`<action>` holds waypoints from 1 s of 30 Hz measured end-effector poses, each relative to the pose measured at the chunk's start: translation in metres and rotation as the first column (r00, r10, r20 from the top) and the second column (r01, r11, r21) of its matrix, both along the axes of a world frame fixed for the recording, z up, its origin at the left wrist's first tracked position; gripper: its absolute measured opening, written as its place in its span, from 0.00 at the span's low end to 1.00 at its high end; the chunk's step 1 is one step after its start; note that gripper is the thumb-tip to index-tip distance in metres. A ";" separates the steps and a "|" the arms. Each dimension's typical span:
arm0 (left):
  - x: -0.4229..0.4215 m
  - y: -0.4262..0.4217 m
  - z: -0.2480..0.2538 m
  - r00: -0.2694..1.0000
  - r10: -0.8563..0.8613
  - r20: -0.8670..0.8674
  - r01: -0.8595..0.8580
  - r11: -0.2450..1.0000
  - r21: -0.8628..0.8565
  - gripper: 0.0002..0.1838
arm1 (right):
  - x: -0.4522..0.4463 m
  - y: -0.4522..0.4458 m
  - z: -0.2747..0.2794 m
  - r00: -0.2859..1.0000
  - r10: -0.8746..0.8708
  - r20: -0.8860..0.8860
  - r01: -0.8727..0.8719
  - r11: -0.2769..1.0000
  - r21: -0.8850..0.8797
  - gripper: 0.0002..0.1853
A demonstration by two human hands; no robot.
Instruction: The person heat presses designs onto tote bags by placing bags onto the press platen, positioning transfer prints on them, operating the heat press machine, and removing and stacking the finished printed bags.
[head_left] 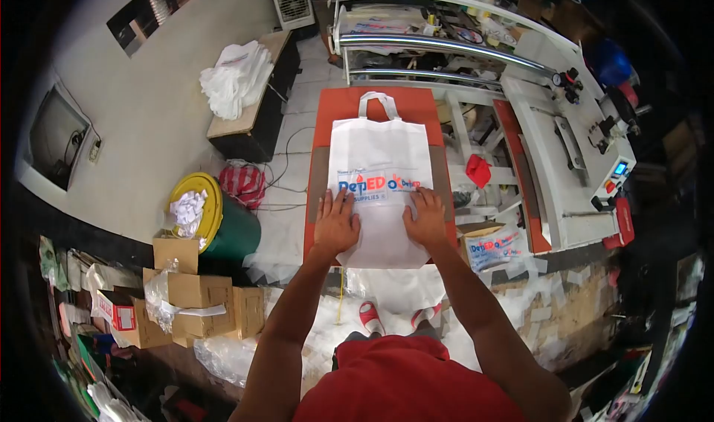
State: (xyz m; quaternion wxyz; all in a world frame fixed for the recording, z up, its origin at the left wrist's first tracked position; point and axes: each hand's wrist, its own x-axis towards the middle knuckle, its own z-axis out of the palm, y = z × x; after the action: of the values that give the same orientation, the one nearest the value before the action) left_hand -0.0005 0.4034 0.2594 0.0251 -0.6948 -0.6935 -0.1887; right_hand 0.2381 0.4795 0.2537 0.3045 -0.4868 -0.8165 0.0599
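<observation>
A white tote bag (379,150) with two-handled top and blue and red printed lettering lies flat on a red-orange board (324,120). Its handle points away from me, and its lower end reaches the board's near edge. My left hand (337,222) rests on the bag's left side, just below the print, fingers stretched out. On the right side, my right hand (426,217) lies with fingers extended, beside the end of the lettering. Both palms press down on the fabric, and neither hand grips anything.
To the right stands a white press machine (573,135) with a lit control box. A green bin with a yellow rim (216,212) holds white scraps at left, near cardboard boxes (199,294). White bags (236,78) are piled on a side table (275,53).
</observation>
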 end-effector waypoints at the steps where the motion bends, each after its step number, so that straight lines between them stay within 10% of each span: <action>1: 0.000 0.001 -0.002 1.000 -0.002 -0.001 0.002 1.000 0.000 0.30 | -0.001 -0.001 0.001 1.000 -0.017 -0.010 0.016 0.999 -0.027 0.25; 8: 0.001 -0.013 0.010 0.991 -0.002 0.134 -0.003 0.999 0.039 0.29 | -0.006 -0.004 0.014 0.964 0.042 0.262 -0.008 0.992 -0.128 0.28; 30: -0.002 -0.012 0.004 0.998 0.025 0.060 -0.023 0.999 -0.030 0.31 | -0.016 -0.005 0.014 0.956 -0.014 0.292 0.077 0.976 -0.204 0.35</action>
State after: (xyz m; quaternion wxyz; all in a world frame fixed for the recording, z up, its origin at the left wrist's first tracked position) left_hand -0.0030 0.3910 0.2633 -0.0035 -0.6806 -0.7051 -0.1990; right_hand 0.2224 0.4743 0.2679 0.1296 -0.5388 -0.8296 0.0683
